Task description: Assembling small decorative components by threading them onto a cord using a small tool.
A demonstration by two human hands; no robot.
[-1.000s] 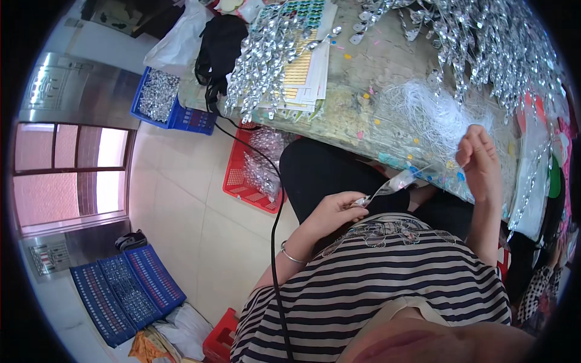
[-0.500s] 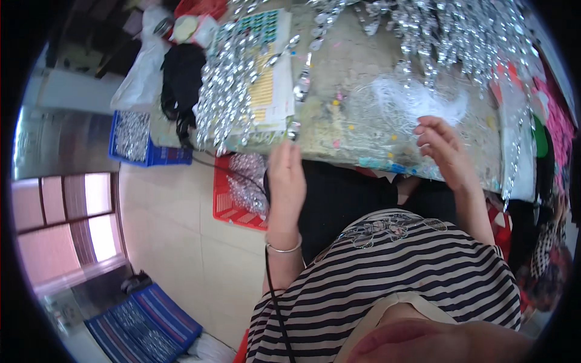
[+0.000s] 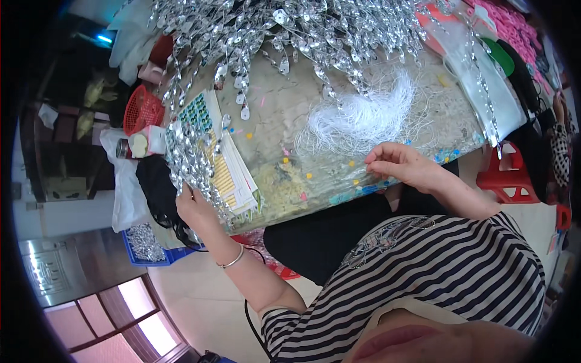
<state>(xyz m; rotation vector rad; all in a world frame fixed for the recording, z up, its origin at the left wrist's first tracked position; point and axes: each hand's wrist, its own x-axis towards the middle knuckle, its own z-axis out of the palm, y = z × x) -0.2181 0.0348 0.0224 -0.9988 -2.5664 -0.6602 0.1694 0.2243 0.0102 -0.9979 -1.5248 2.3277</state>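
My left hand (image 3: pixel 198 212) is at the left end of the table, its fingers closed around the lower part of a bunch of shiny silver sequin strands (image 3: pixel 189 158). That bunch lies over printed sheets (image 3: pixel 229 181). My right hand (image 3: pixel 402 164) hovers over the table's near edge with thumb and forefinger pinched together; anything between them is too fine to make out. Just beyond it spreads a loose tangle of white thread (image 3: pixel 363 118). A much larger heap of silver sequin strands (image 3: pixel 290 36) covers the far side, its ends hanging toward me.
The worn table (image 3: pixel 272 139) has scattered coloured specks. A red basket (image 3: pixel 143 110) and dark cloth (image 3: pixel 156 187) sit at its left; a blue crate (image 3: pixel 145 245) of silver pieces stands below. Clear plastic bags (image 3: pixel 487 91) lie right, near a red stool (image 3: pixel 511 175).
My left hand has moved from the table's front edge left to the sequin bunch. My right hand's spread fingers have come together in a pinch. The view has turned and shifted.
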